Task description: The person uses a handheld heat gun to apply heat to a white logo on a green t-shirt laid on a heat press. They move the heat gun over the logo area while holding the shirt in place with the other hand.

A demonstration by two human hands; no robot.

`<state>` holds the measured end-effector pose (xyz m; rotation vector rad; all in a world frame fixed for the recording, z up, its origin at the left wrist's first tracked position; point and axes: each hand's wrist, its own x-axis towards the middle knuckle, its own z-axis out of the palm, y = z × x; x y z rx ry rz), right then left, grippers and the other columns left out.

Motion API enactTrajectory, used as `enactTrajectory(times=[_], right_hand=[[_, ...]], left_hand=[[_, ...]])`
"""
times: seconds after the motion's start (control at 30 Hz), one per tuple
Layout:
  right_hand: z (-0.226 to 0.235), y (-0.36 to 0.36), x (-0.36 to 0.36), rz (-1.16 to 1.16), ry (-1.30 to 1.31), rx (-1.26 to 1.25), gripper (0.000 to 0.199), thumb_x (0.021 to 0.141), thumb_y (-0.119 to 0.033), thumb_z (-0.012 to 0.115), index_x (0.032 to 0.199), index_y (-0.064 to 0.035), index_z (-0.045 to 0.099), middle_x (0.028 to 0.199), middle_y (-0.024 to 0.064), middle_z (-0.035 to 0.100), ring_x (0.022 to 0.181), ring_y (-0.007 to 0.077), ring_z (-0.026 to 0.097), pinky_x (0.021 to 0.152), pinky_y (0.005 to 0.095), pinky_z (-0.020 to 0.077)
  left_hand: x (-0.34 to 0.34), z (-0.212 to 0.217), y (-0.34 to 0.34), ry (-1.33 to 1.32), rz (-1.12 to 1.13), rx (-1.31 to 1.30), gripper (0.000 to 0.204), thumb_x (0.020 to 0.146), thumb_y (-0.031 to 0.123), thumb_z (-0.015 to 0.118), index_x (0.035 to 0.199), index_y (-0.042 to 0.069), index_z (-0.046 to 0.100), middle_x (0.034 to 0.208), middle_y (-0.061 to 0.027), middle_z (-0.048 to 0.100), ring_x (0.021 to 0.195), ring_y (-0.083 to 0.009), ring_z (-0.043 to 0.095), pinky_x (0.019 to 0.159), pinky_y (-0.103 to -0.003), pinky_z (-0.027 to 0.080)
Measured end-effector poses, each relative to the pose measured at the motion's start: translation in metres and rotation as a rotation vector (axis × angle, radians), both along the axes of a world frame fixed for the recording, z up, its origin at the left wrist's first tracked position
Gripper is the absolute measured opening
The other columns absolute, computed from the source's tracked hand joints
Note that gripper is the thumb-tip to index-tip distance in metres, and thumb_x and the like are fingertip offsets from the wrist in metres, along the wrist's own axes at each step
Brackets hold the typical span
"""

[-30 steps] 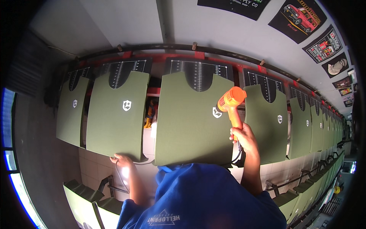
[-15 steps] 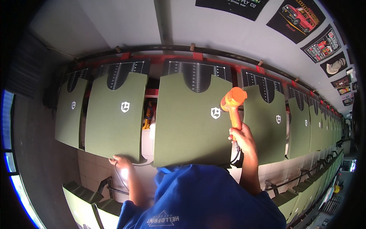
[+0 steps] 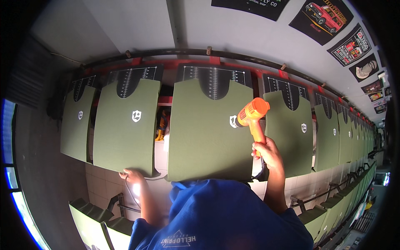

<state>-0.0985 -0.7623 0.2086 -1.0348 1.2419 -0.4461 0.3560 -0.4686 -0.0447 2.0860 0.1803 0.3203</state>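
Heat gun (image 3: 252, 114), orange, rigid and probably light, sits clamped by its handle in the right hand (image 3: 266, 151), nozzle just beside the white emblem (image 3: 233, 121) on the middle green shirt (image 3: 206, 133), while the left hand (image 3: 134, 176) rests fingers-together on the bottom edge of the shirt to its left (image 3: 125, 125).

A long row of olive-green shirts (image 3: 331, 137) on platens runs off to the right, each bearing a small white emblem, with black ruler-marked boards (image 3: 133, 77) showing above the collars. Dark printed shirts (image 3: 323, 16) hang on the white wall (image 3: 125, 25) — one shows a red vehicle. Pale tiles (image 3: 160, 154) lie beneath.
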Motion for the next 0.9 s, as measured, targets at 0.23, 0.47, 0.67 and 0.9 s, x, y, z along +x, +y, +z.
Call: enactTrajectory(times=[0.23,0.47,0.67,0.9], right_hand=[[0.002,0.006,-0.003,0.005,0.023,-0.008,0.014,0.085,-0.01,0.06,0.095,-0.0033,0.054,0.076,0.0024,0.056,0.061,0.0119,0.059,0.051,0.0251,0.0475],[0.003,0.015,-0.013,0.072,-0.001,-0.02,0.017,0.086,-0.008,0.059,0.1,-0.001,0.052,0.078,0.0029,0.057,0.063,0.0112,0.059,0.052,0.025,0.048],[0.009,0.008,-0.059,0.09,-0.056,0.001,0.027,0.085,-0.008,0.061,0.109,-0.0008,0.052,0.08,0.0025,0.056,0.066,0.0112,0.059,0.054,0.0247,0.0489],[0.007,-0.013,-0.2,-0.006,-0.03,-0.005,0.039,0.084,-0.01,0.065,0.119,-0.0006,0.05,0.08,0.0016,0.054,0.065,0.011,0.058,0.053,0.0245,0.0486]], left_hand=[[0.007,-0.012,0.003,-0.051,-0.011,-0.003,0.043,0.096,0.022,0.047,0.133,0.002,0.041,0.125,-0.025,0.052,0.112,-0.0352,0.054,0.095,-0.042,0.043],[-0.009,0.021,-0.014,-0.007,-0.032,-0.026,0.046,0.096,0.023,0.048,0.133,-0.003,0.039,0.123,-0.0259,0.053,0.109,-0.0358,0.054,0.094,-0.042,0.043],[-0.034,0.027,-0.001,0.013,-0.084,0.114,0.055,0.096,0.023,0.049,0.139,-0.005,0.03,0.129,-0.0293,0.046,0.117,-0.037,0.05,0.099,-0.043,0.04],[-0.182,0.031,-0.014,-0.02,-0.155,0.207,0.048,0.097,0.015,0.047,0.141,0.005,0.032,0.133,-0.024,0.04,0.116,-0.0356,0.047,0.095,-0.044,0.04]])
